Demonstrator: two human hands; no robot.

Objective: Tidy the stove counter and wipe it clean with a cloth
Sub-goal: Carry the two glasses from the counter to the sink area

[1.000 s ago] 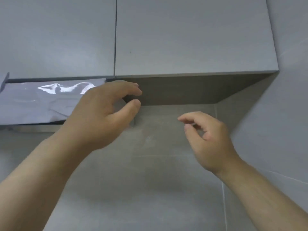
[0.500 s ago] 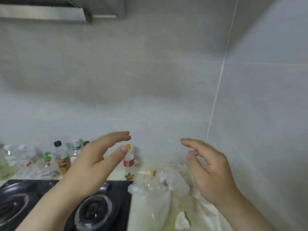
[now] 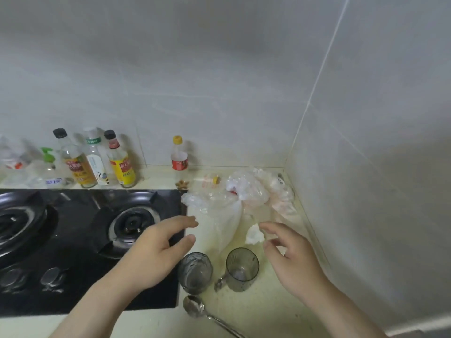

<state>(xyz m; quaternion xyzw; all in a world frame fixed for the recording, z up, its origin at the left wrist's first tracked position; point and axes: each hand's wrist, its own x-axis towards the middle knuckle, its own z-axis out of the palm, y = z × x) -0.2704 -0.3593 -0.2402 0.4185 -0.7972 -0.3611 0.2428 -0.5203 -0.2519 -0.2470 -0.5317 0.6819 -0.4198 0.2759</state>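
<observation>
The cream worktop [image 3: 268, 313] beside the black glass stove [image 3: 73, 240] now fills the lower view. A second ago the head camera faced a grey wall cabinet; the gaze has dropped, and both hands have come down with it. The left hand [image 3: 153, 250] hovers over the stove's right edge and the right hand [image 3: 292, 259] over the worktop, each empty, with fingers [image 3: 180, 222] apart and loosely bent. Tidying therefore appears to be only starting: the clutter lies untouched and no cloth is in view. Beyond the hands lies a heap of thin, crinkled, translucent plastic bags [image 3: 219, 215], soft and shapeless, with a crumpled white tissue [image 3: 255, 234] just beside the right fingertips. Nearer the person stand a smoky cylindrical tumbler [image 3: 194, 273] and a second tumbler [image 3: 242, 268], both rigid and upright. A polished metal spoon [image 3: 195, 309] lies in front of them. Along the matt tiled wall stands a row of clear labelled bottles [image 3: 97, 162], with a small yellow-capped bottle [image 3: 179, 157] standing apart to its right.
</observation>
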